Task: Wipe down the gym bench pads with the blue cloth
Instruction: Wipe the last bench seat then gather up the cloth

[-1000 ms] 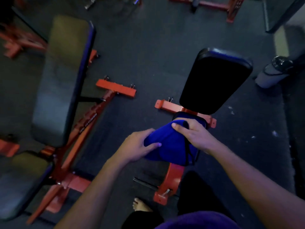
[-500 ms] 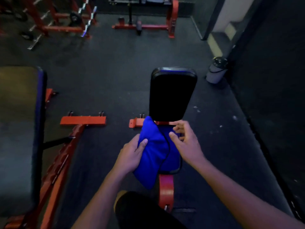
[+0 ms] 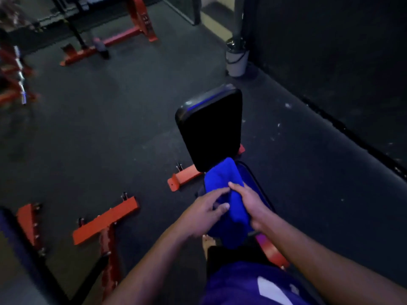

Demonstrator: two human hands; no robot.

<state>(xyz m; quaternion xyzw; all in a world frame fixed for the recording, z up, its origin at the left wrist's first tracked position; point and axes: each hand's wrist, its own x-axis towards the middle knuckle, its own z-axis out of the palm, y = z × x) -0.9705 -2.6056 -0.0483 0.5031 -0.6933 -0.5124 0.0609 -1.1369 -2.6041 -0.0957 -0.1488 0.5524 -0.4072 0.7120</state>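
Closest in, the right hand [image 3: 250, 205] grips the bunched blue cloth [image 3: 229, 194] over the seat pad [image 3: 255, 183], thumb on top, while the left hand [image 3: 207, 208] pinches its folds with fingertips. Wadded like that, I'd say it could slip off the narrow pad or wipe only a stripe. Beyond, the upright back pad [image 3: 209, 126] looks untouched; the orange frame foot [image 3: 182, 178] beside a bare foot could trip them. Farther off stands a white bin [image 3: 236, 59]. No readable writing anywhere.
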